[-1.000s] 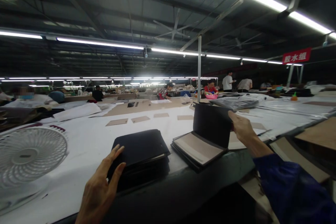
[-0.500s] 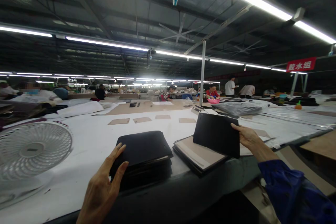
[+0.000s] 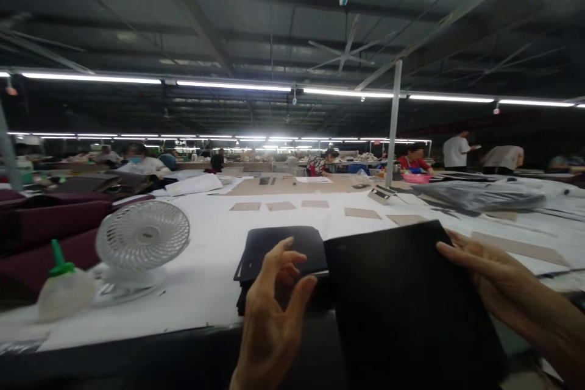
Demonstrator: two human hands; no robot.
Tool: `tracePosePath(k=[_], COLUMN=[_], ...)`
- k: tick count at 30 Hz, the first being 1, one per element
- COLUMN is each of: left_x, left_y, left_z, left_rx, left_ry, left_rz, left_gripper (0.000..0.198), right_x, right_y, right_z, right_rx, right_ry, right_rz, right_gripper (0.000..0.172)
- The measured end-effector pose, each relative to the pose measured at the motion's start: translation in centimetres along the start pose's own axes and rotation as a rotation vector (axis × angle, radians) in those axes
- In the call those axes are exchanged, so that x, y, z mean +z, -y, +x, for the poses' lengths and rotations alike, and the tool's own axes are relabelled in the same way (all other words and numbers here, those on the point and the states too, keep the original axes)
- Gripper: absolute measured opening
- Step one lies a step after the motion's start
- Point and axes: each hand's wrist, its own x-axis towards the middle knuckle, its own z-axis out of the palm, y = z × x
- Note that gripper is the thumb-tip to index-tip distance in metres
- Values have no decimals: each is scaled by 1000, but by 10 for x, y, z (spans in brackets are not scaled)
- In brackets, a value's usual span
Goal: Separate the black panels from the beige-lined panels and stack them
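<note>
My right hand [image 3: 498, 277] grips the right edge of a thin black panel [image 3: 406, 304], thumb on top and fingers behind. The panel is held up near me, tilted, and covers what lies behind it. Left of it, a stack of black panels [image 3: 269, 244] rests on the table. In front of that stack is my left hand [image 3: 276, 311], with thumb and fingers apart and nothing between them. The left fingertips overlap the stack in view; whether they touch it I cannot tell.
A white fan [image 3: 146, 234] stands left on the white-covered table [image 3: 205, 292], beside a green-capped squeeze bottle [image 3: 66, 292]. Several beige pieces [image 3: 281, 206] lie beyond the stack. A metal post [image 3: 393, 128] rises behind them. Plastic-wrapped goods [image 3: 484, 195] lie at right; people work farther back.
The view has turned left. My right hand has brought the black panel closer to me and toward the stack. My left hand has come off the stack's left edge and now shows before it.
</note>
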Motion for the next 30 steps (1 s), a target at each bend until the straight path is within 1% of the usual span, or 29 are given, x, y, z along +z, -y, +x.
tracePosePath(k=[3,5,7,9,11,15,18,20,25,27,30], left_x=[4,8,12,16,18,14,7,4,4,6,6], left_y=[-11,-16,-18,-17,-16,-14,-14,-15,-15,-13,-10], left_z=[-1,-2,-2,-2,-2,-3,-5,-5,-6,-7,-7], left_rx=[-68,-103,-126,-142,-155,-206,-203,-183,-170,-185,-188], left_ry=[84,79,41,2,5,112,204,233,235,228,232], left_rz=[-132,-157,-121,-73,-51,-106,-148,-139,-83,-74,-124], left_gripper=[41,45,50,52,48,37,30,27,24,27,34], right_x=[18,25,28,28,24,15,12,12,13,12,11], right_y=[-1,-5,-12,-20,-30,-42,-42,-38,-33,-33,-35], right_z=[-14,-17,-17,-17,-18,-23,-26,-28,-29,-28,-27], right_rx=[130,146,158,166,172,187,246,292,401,433,449], right_ry=[9,1,9,24,37,60,88,93,81,89,88], right_rz=[95,84,62,48,52,121,216,282,354,361,381], right_gripper=[55,55,55,56,57,63,71,74,82,82,80])
